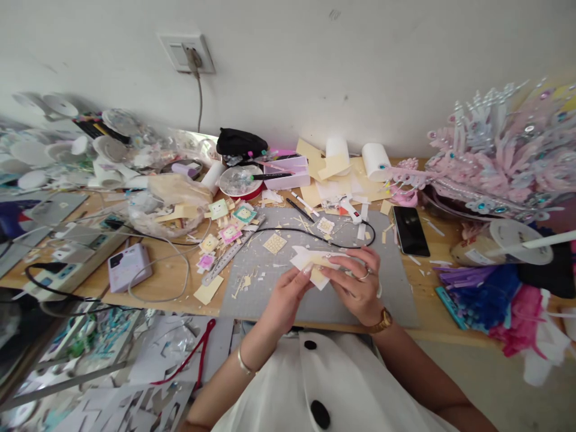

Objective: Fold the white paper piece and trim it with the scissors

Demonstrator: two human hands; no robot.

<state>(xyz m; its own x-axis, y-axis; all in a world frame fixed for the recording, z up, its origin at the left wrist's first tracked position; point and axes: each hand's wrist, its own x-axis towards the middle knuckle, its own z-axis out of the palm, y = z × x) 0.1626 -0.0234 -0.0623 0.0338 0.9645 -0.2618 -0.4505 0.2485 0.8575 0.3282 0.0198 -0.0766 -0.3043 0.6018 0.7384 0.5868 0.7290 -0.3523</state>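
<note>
A cluttered wooden craft desk is set against a white wall, with a grey cutting mat (270, 294) laid at its near edge. Above the mat a cream-and-white cutout (310, 259) is pinched from both sides. The left hand (288, 294) is closed on its lower left edge and the right hand (357, 282) on its right, fingertips curled over it. It is held clear of the mat and close to the body, probably so that fine work can be steadied. A hot-glue gun (348, 211), a metal ruler (231, 252) and a phone (410, 231) lie within reach.
</note>
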